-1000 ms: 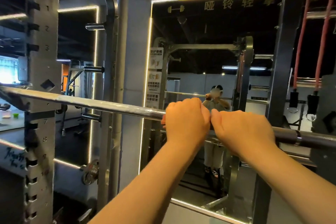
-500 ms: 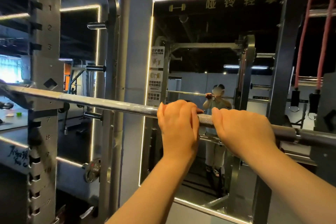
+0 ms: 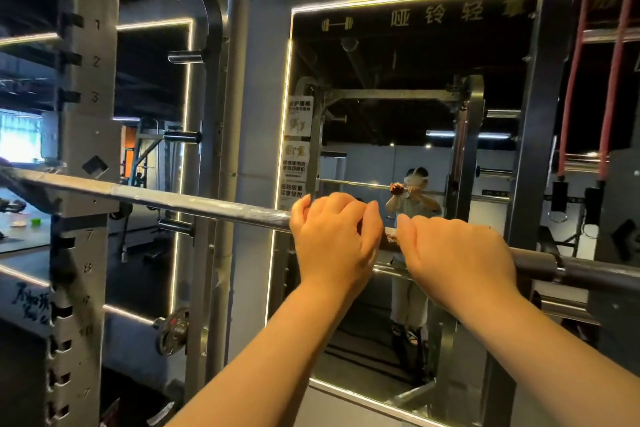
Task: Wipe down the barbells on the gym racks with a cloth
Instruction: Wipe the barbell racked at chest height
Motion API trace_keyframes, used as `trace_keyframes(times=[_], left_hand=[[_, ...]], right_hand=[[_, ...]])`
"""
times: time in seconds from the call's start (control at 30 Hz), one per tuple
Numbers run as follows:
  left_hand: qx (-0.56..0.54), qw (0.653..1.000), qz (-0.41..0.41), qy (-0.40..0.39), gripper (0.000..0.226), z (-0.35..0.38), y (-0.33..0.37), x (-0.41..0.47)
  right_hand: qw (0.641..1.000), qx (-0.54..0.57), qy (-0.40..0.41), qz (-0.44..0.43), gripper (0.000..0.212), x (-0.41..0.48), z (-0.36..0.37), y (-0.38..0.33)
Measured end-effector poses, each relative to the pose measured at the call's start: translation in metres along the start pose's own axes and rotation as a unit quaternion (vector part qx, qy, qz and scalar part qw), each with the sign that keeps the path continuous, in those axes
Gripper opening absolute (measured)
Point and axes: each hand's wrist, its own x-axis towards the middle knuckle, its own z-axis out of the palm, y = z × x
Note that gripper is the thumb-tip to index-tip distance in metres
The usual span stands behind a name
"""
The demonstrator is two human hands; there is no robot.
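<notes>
At the mirrored squat rack, you stand with both hands on the barbell (image 3: 173,196), which lies across the frame from the numbered rack upright (image 3: 88,149) on your left down toward its collar (image 3: 557,267) on your right. Your left hand (image 3: 334,239) drapes over the middle of the shaft, with its fingers curled loosely across the top of the steel. Your right hand (image 3: 457,253) sits just beside it, a narrow gap between them, and its fingers wrap over the bar in a firmer hold. From your own view nothing of the rag shows clearly under either palm. The wall mirror (image 3: 381,62) shows a reddish-brown cloth (image 3: 394,188) bunched on the bar at the reflected hand on the left, so your left hand appears to have it pressed against the shaft. Red resistance bands (image 3: 609,97) hang from the frame at your far right, well apart from the work.

The wiping step looks to be in hand at mid-shaft, with the long bright stretch toward the upright yet to be covered, though how clean any section is cannot be told. The next stroke calls for a closed, even squeeze of the cloth around the bar and a slide leftward along it. The right hand braces so the shaft does not roll in its hooks.
</notes>
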Motion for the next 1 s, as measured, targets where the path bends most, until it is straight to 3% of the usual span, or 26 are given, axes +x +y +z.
trace_keyframes(times=[0.17,0.23,0.3,0.43,0.53,0.63,0.67,0.73,0.8,0.87,1.0], left_hand=[[-0.130,0.990,-0.006,0.052,0.036,0.016,0.004,-0.048],[-0.161,0.986,-0.033,0.019,0.061,0.021,0.007,-0.067],[-0.198,0.978,-0.060,-0.008,0.072,0.022,0.010,-0.077],[-0.240,0.961,-0.119,0.069,0.061,0.025,0.014,-0.070],[-0.325,0.912,-0.246,0.057,0.061,0.022,0.038,-0.071],[-0.380,0.863,-0.331,0.036,0.036,0.018,0.061,-0.075],[-0.432,0.824,-0.364,0.040,0.036,0.014,0.065,-0.071],[-0.519,0.737,-0.426,0.078,0.013,0.007,0.064,-0.052],[-0.525,0.686,-0.485,0.137,0.011,0.000,0.054,-0.032],[-0.516,0.663,-0.513,0.176,0.012,-0.001,0.046,-0.019],[-0.531,0.682,-0.488,0.120,0.015,0.004,0.064,-0.025]], right_hand=[[1.000,-0.015,0.009,-0.008,0.052,0.000,0.002,-0.001],[1.000,-0.021,0.006,-0.011,0.051,-0.001,0.001,-0.001],[1.000,-0.005,0.014,-0.006,0.053,-0.001,0.001,-0.001],[0.999,0.037,0.032,0.006,0.052,-0.002,0.000,-0.001],[0.999,0.037,0.031,0.009,0.052,-0.002,0.000,-0.001],[0.999,0.032,0.024,-0.002,0.049,-0.002,0.000,-0.002],[0.999,0.028,0.020,-0.005,0.048,-0.002,0.000,-0.002],[1.000,0.021,0.008,-0.012,0.050,0.000,0.000,-0.001],[1.000,0.021,0.000,-0.009,0.052,0.002,0.001,0.000],[1.000,0.028,0.003,0.011,0.055,0.001,0.000,-0.001],[0.998,0.049,0.003,0.028,0.055,0.002,-0.001,-0.003]])
